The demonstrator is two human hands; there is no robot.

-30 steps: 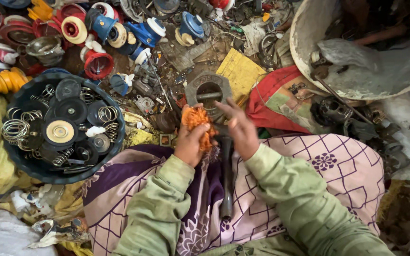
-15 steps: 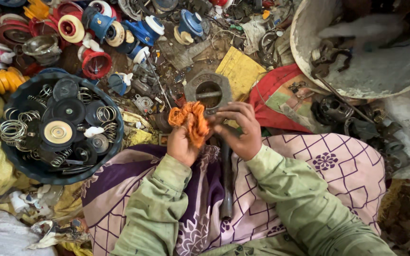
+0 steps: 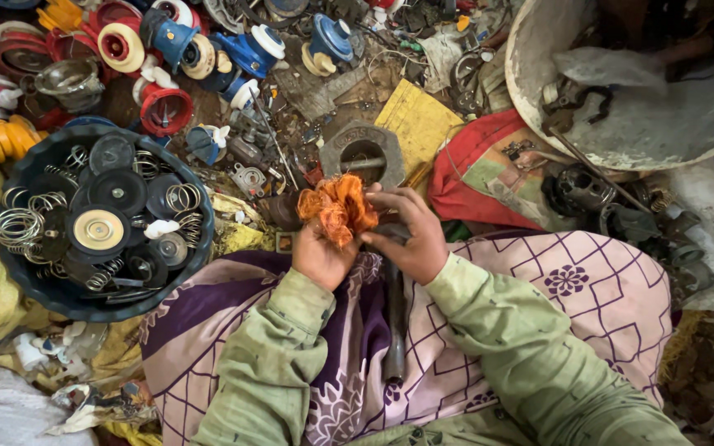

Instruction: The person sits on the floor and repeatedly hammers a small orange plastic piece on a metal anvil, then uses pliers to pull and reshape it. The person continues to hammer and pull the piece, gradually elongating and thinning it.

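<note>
Over the lap, the left hand (image 3: 321,258) clenches a soft, light orange rag (image 3: 338,209) against a dark metal rod (image 3: 393,318), likely heavy and stiff, which the right hand (image 3: 411,235) grips near its top.

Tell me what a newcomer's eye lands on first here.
The crumpled orange cloth at centre, gripped by the left hand while the right hand holds a dark metal rod over the lap. To the left, a dark round basin of springs and black discs.
</note>
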